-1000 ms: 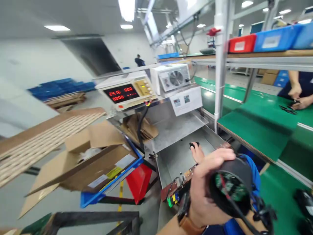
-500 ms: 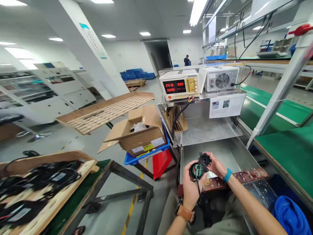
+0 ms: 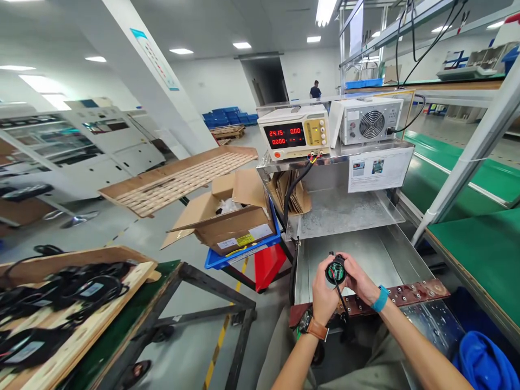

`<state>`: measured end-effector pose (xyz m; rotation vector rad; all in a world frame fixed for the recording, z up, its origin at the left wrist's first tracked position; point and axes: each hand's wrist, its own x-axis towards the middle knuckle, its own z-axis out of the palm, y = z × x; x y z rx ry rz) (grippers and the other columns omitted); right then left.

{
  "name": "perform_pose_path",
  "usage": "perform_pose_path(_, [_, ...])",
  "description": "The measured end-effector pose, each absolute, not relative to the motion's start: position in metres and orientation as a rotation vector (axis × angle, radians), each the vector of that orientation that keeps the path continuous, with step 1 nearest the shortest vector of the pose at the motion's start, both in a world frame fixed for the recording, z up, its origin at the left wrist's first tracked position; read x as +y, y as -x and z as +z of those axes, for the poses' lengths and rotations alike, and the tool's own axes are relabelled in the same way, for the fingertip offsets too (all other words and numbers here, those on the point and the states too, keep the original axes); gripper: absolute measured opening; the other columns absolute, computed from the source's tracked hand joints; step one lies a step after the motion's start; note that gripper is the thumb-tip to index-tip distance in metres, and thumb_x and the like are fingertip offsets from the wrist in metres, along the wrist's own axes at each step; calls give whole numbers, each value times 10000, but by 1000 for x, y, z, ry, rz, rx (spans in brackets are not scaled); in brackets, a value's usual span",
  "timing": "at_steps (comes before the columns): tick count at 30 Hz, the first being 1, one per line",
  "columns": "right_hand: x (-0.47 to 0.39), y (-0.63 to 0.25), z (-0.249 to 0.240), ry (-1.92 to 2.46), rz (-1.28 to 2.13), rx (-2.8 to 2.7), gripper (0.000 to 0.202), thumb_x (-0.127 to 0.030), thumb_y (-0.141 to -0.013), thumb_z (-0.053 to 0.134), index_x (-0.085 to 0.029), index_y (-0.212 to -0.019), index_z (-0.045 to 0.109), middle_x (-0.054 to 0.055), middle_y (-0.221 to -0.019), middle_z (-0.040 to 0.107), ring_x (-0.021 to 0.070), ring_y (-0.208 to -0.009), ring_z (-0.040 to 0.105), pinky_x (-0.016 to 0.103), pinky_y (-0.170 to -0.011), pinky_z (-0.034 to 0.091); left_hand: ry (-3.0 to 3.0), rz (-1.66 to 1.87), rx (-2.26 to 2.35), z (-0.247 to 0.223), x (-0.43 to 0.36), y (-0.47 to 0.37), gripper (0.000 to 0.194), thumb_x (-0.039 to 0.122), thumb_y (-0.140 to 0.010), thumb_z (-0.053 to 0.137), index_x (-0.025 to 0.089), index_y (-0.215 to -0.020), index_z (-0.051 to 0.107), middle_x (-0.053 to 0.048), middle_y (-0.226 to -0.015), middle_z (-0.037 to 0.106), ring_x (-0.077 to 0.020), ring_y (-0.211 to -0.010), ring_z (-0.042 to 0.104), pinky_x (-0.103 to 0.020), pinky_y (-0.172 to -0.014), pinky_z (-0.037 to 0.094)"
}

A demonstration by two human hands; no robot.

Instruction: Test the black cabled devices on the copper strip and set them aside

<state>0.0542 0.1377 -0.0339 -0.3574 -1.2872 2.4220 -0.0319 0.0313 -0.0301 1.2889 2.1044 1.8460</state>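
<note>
A round black device (image 3: 336, 272) with a green circuit board showing in its open face is held between both hands above the metal tray. My left hand (image 3: 324, 290) wraps its left side, fingers closed on it. My right hand (image 3: 358, 279) grips the right side, with the fingers of both hands close together. A black cable (image 3: 341, 299) hangs down from the device, and a short red wire shows at the board. The second black part is hidden behind the device and the fingers.
The metal tray (image 3: 365, 254) has a brown drilled strip (image 3: 414, 292) along its front. Beyond stands a power supply (image 3: 296, 132). An open carton (image 3: 231, 230) is left of it; black cabled units (image 3: 93, 287) lie lower left. A blue cloth (image 3: 483, 360) is lower right.
Both hands have come together, and the two black parts, side by side before, now overlap. The board's face has shifted slightly right and up. The view has moved a little.
</note>
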Motion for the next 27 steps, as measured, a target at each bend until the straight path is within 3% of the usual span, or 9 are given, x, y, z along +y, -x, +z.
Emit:
perform_pose_path(6, [135, -61, -26, 327, 2429, -1347, 556, -438, -806, 800, -263, -1247, 511, 41, -1205, 566, 225, -1073, 562, 271, -841, 500, -1436, 1771, 2076, -29, 29, 30, 482, 259, -809, 707, 213, -1260, 541, -116, -1306, 595, -281, -1249, 538, -467, -1082, 413])
perform_pose_path(10, [131, -58, -28, 508, 2386, -1287, 596, -322, -692, 860, -230, -1186, 539, 42, -1099, 602, 234, -978, 592, 278, -762, 525, -1442, 1721, 2060, -27, 28, 28, 492, 219, -823, 673, 225, -1296, 534, -108, -1342, 573, -274, -1290, 505, -468, -1108, 392])
perform_pose_path(13, [130, -57, -25, 579, 2418, -1134, 591, -306, -670, 861, -215, -1161, 543, 54, -1085, 609, 245, -918, 620, 334, -765, 552, -1337, 1749, 1965, -29, 22, 20, 612, 223, -848, 648, 233, -1419, 428, -117, -1494, 421, -273, -1407, 361, -463, -1174, 299])
perform_pose_path(16, [131, -61, -14, 533, 2490, -985, 595, -296, -697, 845, -221, -1189, 518, 68, -1098, 618, 275, -929, 645, 439, -848, 553, -978, 1879, 1770, -35, 7, 3, 695, 347, -910, 592, 226, -1504, 252, -139, -1572, 271, -265, -1449, 278, -429, -1184, 281])
perform_pose_path(19, [133, -66, -3, 483, 2537, -891, 566, -323, -755, 800, -216, -1229, 509, 79, -1083, 637, 295, -967, 654, 497, -926, 522, -807, 1774, 1449, -41, -9, -19, 610, 514, -945, 501, 178, -1431, 350, -177, -1399, 497, -261, -1303, 487, -401, -1087, 392])
perform_pose_path(21, [135, -69, 0, 476, 2561, -854, 556, -326, -776, 780, -213, -1250, 513, 80, -1081, 643, 301, -975, 656, 519, -950, 509, -825, 1635, 1250, -44, -18, -31, 628, 585, -877, 584, 147, -1312, 469, -170, -1190, 626, -262, -1121, 599, -392, -986, 446])
perform_pose_path(23, [138, -69, -2, 468, 2576, -837, 541, -311, -788, 771, -212, -1256, 519, 84, -1096, 643, 308, -993, 652, 536, -958, 504, -784, 1559, 1098, -48, -23, -41, 641, 597, -782, 700, 145, -1203, 528, -154, -1087, 651, -249, -1006, 627, -373, -909, 463])
perform_pose_path(27, [145, -68, -15, 494, 2605, -792, 512, -305, -779, 788, -203, -1212, 533, 103, -1129, 638, 329, -1030, 638, 553, -967, 499, -649, 1440, 967, -68, -32, -56, 723, 553, -647, 835, 164, -1174, 531, -140, -1101, 635, -209, -970, 616, -308, -820, 457])
